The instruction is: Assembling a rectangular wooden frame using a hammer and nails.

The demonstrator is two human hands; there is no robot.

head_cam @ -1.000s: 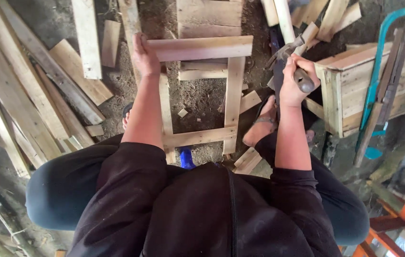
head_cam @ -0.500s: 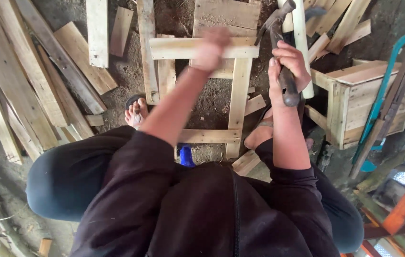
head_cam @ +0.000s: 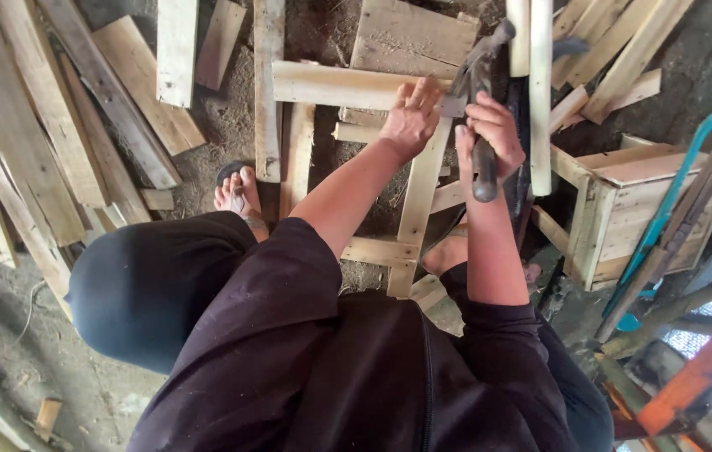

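Dirt floor point(head_cam: 230, 125) here, dusty and littered with sawdust. Loose planks point(head_cam: 46, 142) are piled across the left. A finished wooden crate point(head_cam: 632, 209) sits right, a teal-framed saw point(head_cam: 665, 209), probably a bow saw, leaning beside it. Daylight is soft.

Rough, pale sawn wood makes the frame point(head_cam: 348, 92); the hammer point(head_cam: 481, 100) looks dull metal, perhaps with a matt handle.

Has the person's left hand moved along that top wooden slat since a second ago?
Yes. The left hand has gone from the slat's left end to its right end, beside the right hand gripping the hammer.
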